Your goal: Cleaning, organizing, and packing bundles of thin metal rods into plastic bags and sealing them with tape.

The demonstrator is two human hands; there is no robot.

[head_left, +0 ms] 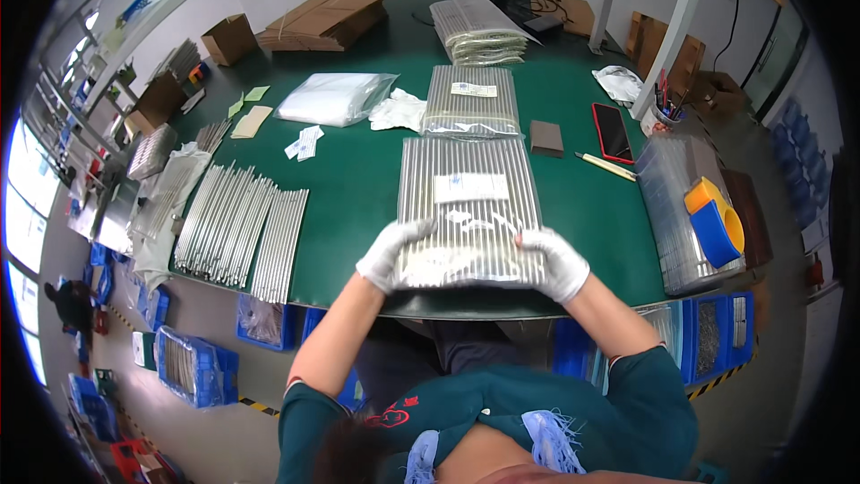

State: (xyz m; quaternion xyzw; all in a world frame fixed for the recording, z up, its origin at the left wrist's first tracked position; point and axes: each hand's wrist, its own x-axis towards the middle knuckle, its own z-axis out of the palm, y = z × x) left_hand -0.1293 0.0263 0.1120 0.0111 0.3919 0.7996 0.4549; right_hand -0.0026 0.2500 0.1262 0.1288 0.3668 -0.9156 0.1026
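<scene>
At desk [358, 188] near edge, both gloved hands, left [387, 254] and right [557, 262], grasping pack of rods [468, 206] by near corners, rods running straight away, neither hand nearer.

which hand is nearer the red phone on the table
Right. The right hand grips the near right corner of the silver packet, below the red phone. The left hand is at the packet's far-left corner.

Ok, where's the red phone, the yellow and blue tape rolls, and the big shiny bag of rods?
Red phone [613, 132], head view, screen middle.
Yellow and blue tape rolls [717, 229], head view, blue roll's side.
Big shiny bag of rods [468, 206], head view, centre below label.
</scene>
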